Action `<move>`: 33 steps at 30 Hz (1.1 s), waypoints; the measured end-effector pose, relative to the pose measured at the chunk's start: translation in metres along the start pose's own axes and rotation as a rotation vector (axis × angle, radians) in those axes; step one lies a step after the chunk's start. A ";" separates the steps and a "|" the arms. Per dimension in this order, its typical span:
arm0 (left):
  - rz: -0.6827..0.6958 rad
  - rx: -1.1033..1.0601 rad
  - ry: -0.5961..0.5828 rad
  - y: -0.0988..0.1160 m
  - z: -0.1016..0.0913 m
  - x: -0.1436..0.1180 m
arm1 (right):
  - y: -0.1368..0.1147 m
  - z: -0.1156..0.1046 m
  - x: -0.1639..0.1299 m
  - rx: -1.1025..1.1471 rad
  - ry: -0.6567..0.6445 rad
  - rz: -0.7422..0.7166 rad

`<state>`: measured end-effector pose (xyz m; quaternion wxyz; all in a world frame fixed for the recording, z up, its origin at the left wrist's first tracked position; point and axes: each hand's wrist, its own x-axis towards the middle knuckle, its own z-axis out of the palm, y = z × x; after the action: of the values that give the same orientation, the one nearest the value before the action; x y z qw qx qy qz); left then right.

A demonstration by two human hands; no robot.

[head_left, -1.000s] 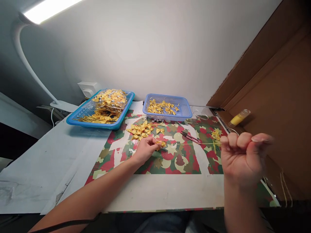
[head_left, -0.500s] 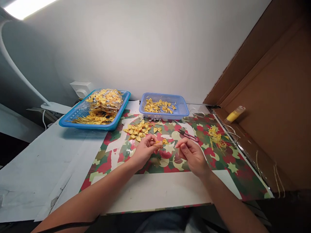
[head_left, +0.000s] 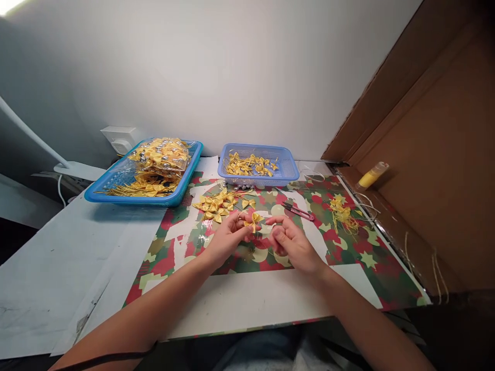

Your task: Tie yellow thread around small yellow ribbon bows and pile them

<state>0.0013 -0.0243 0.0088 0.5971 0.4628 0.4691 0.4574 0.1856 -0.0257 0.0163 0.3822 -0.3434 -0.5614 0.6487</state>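
A yellow ribbon bow point(head_left: 254, 222) is pinched in the fingertips of my left hand point(head_left: 228, 238), above the patterned sheet point(head_left: 266, 260). To its right, my right hand point(head_left: 292, 242) is closed, thumb against curled fingers and forefinger reaching toward the bow. Whatever those fingers may hold is too small to make out. Just beyond my left hand lies a loose pile of yellow bows point(head_left: 216, 204) with thin stems. Small thread snips point(head_left: 297, 211) rest behind my right hand.
A blue basket point(head_left: 178, 198) at the left holds bagged and stemmed bows. Another basket point(head_left: 286, 178), at the back, contains more bows, with silver beads point(head_left: 243, 187) before it. Yellow scraps point(head_left: 342, 216) lie right, near a yellow-filled tube point(head_left: 373, 175) and a cardboard wall point(head_left: 433, 154).
The bow in my left hand has turned to show more of its loops. My right hand has moved left, closer to it. The whole view has shifted slightly.
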 end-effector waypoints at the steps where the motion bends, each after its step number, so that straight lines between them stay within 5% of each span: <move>1: -0.001 0.010 -0.011 0.001 0.000 0.000 | 0.002 0.001 0.000 -0.027 -0.016 -0.008; 16: 0.062 0.064 -0.111 0.003 0.004 -0.006 | 0.011 0.011 0.000 -0.645 0.114 -0.176; 33: 0.127 0.166 -0.131 -0.005 0.000 -0.009 | 0.013 0.013 0.000 -0.734 0.187 -0.233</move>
<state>0.0008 -0.0336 0.0053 0.5560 0.5684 0.4348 0.4228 0.1728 -0.0329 0.0050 0.3547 -0.4489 -0.7538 0.3233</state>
